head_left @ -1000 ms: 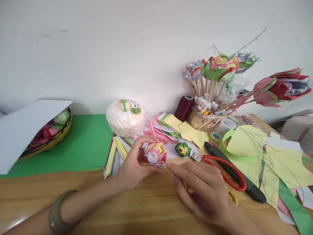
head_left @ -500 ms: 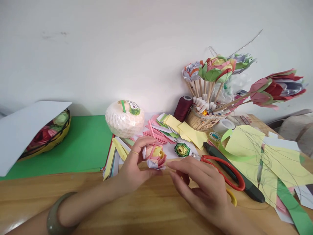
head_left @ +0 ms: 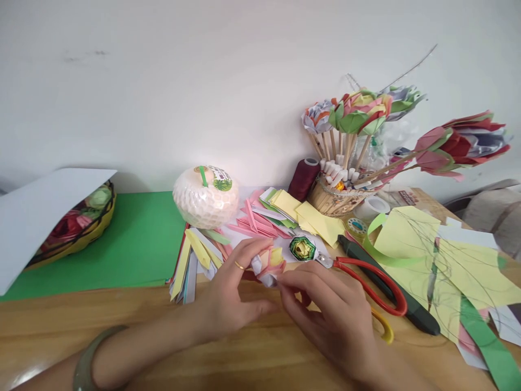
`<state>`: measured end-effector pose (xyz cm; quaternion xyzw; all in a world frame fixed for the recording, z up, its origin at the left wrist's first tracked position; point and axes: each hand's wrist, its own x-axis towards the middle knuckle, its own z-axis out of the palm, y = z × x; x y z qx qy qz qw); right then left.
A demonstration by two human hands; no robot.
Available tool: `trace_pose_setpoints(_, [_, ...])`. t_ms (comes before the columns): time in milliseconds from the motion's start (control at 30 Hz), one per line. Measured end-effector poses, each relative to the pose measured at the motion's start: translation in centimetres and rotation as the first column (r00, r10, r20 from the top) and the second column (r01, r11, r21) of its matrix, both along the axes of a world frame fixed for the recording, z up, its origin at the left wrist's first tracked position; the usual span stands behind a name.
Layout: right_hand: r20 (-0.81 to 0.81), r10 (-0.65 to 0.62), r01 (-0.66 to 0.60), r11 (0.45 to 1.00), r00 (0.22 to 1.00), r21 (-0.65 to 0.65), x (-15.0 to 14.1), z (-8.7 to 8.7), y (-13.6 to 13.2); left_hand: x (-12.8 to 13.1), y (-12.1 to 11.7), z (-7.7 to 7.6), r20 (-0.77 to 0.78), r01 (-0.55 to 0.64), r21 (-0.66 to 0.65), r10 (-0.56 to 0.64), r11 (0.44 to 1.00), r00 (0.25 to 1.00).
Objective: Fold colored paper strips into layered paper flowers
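Note:
A small folded-paper flower (head_left: 271,263), pink and white with a yellow centre, is between my two hands above the wooden table (head_left: 228,353). My left hand (head_left: 234,293) has its fingers curled round the flower's back and left side, while its thumb sticks out below, apart from the petals. With thumb and forefinger, my right hand (head_left: 331,315) pinches the flower's lower right edge. Just behind lies a green and yellow paper flower (head_left: 302,248). Red-handled scissors (head_left: 380,282) lie beside my right hand, partly under it. A yellow handle (head_left: 385,326) shows at its wrist side.
Folded paper strips (head_left: 260,217) and yellow paper pieces (head_left: 321,220) lie behind my hands. At the back stand a wrapped white coconut (head_left: 207,201), a maroon thread spool (head_left: 304,179) and a basket (head_left: 334,201) of paper flowers. Loose wire crosses yellow sheets (head_left: 407,233) at right.
The paper flower has tilted and shifted slightly right. My left thumb has come away from its underside, and my right fingers have moved in to pinch its edge.

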<state>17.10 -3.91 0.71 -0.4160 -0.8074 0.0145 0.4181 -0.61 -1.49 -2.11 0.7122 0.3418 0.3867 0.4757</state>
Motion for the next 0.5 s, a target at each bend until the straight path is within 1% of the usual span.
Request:
trace_pose_setpoints(67, [0.052,-0.055,0.050,0.994,0.997,0.094,0.27,-0.05,0.13,0.12,-0.14,0.32,0.102,0.066,-0.157,-0.050,0.985,0.994])
trace_pose_setpoints(100, [0.088,-0.066,0.054,0.989,0.994,0.136,0.43,-0.08,0.16,0.22,-0.21,0.45,0.170,0.098,-0.236,-0.059,0.967,0.984])
trace_pose_setpoints(133, [0.132,-0.064,0.041,0.984,0.989,0.174,0.58,-0.10,0.16,0.34,-0.27,0.53,0.216,0.107,-0.295,-0.042,0.949,0.975])
trace_pose_setpoints(200, [0.223,-0.038,-0.016,0.972,0.974,0.235,0.86,-0.12,0.10,0.58,-0.38,0.52,0.275,0.099,-0.360,0.004,0.928,0.961])
trace_pose_setpoints(267, [0.294,-0.007,-0.074,0.962,0.956,0.263,1.02,-0.11,0.04,0.78,-0.44,0.35,0.309,0.084,-0.388,0.044,0.918,0.950])
trace_pose_setpoints(333, [0.322,0.012,-0.101,0.960,0.947,0.260,1.02,-0.12,0.10,0.89,-0.42,0.22,0.345,0.077,-0.395,0.070,0.915,0.936])
trace_pose_setpoints(400, [0.292,0.033,-0.105,0.966,0.956,0.236,0.87,-0.14,0.27,0.91,-0.32,0.26,0.377,0.072,-0.401,0.093,0.913,0.922])
trace_pose_setpoints(467, [0.196,0.080,-0.111,0.982,0.977,0.152,0.63,-0.07,0.47,0.87,-0.18,0.48,0.397,0.085,-0.425,0.101,0.901,0.912])
trace_pose_setpoints(500, [0.125,0.117,-0.127,0.989,0.985,0.079,0.51,0.04,0.55,0.85,-0.10,0.63,0.404,0.099,-0.441,0.099,0.892,0.909])
